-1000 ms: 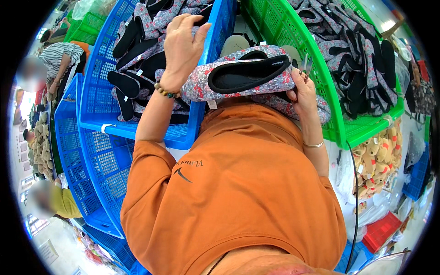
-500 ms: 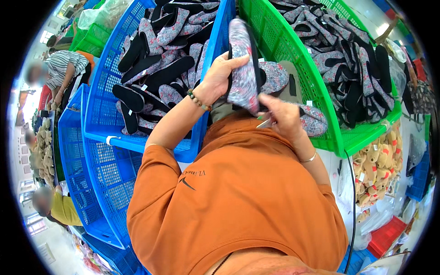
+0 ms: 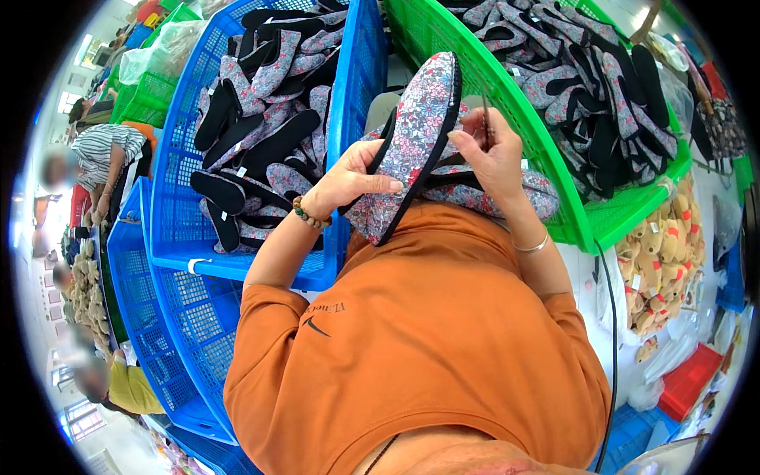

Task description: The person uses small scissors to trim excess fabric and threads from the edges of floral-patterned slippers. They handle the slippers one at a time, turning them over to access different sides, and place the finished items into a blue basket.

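Observation:
My left hand (image 3: 360,184) is closed around a slipper (image 3: 417,119) with grey, pink and blue floral cloth and a black edge. Its thumb lies across the cloth, and the slipper stands tilted, toe up. Close to its right side is my right hand (image 3: 491,154), fingers bent and pinched. A thin, dark, pointed tool (image 3: 486,111) sticks up from those fingers; its kind is hard to make out. More floral slippers (image 3: 541,195) lie on my lap below and behind the hands.
A blue crate (image 3: 339,119) full of floral and black slippers stands at left, a similarly filled green crate (image 3: 570,222) at right. Empty-looking blue crates (image 3: 194,305) lean nearer left. Tan plush items (image 3: 661,253) are heaped at right, beside a black cable (image 3: 614,340). Other people work at far left.
The slipper has turned from its blurred upright pose to lean right, its floral face showing. My left hand has come lower and left. My right hand has risen beside the slipper, tool now pointing up.

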The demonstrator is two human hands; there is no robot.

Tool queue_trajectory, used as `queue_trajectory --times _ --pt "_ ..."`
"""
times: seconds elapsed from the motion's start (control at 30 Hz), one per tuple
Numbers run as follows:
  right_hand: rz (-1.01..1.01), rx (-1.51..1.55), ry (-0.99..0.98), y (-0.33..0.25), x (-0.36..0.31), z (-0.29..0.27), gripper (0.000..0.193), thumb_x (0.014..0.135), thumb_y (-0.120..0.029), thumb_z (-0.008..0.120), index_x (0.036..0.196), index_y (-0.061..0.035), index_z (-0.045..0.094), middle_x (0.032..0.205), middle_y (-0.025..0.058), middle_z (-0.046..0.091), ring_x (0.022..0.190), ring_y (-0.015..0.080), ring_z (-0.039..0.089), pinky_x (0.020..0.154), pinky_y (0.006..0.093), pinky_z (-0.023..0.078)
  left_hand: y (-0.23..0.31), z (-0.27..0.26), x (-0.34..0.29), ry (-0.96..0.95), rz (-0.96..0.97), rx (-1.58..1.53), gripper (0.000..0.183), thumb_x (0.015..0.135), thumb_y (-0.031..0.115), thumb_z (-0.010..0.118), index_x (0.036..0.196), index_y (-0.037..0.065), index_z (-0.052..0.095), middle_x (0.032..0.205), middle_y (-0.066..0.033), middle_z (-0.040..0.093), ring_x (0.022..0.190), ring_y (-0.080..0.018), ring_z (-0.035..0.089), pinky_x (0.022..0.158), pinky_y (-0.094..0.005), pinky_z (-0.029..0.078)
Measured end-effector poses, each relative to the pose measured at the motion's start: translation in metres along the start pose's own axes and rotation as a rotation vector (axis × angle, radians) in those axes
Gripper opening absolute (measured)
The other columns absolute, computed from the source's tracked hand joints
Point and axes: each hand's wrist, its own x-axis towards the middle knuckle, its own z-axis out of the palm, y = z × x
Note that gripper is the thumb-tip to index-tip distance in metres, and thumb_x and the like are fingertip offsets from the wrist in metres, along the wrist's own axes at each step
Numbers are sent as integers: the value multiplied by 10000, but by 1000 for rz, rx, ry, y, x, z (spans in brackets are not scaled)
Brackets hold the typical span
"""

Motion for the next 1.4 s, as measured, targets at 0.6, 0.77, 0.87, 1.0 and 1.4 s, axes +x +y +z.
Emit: queue_trajectory --times 0.6,0.77,0.87,1.0,1.4 --pt "44 220 49 12 23 -3 300 863 -111 662 1128 -11 562 977 15 591 843 68 552 734 180 448 -46 -51 -6 -216 -133 -899 659 443 -82 603 1096 -157 560 1108 -271 610 1025 -320 625 972 -388 439" --pt "-10 263 -237 -5 31 -8 305 821 -118 701 1098 -35 605 929 -39 607 615 -3 409 535 160 326 -69 -63 -11 -269 -188 -887 679 436 -93 590 1111 -155 546 1134 -265 600 987 -328 639 934 -388 470" --pt "-43 181 -185 -2 35 -6 136 815 -119 709 902 -25 663 728 -70 585 598 -2 405 534 156 327 -57 -50 -8 -224 -184 -804 613 517 -42 643 1116 -136 549 1116 -226 621 965 -267 652 895 -345 494" --pt "8 131 -120 -2 40 -12 110 839 -112 682 790 -19 650 681 -39 602 604 6 468 553 162 364 -50 -33 0 -224 -107 -601 573 638 157 811 1103 -87 580 1047 -132 659 899 -145 657 857 -266 505" --pt "131 245 -94 -3 21 -24 200 880 -223 655 856 -27 621 679 -37 578 542 -8 415 472 151 305 -58 -27 -6 -89 -107 -813 660 683 283 776 1206 -41 538 1167 -187 598 1029 -272 615 941 -386 471"
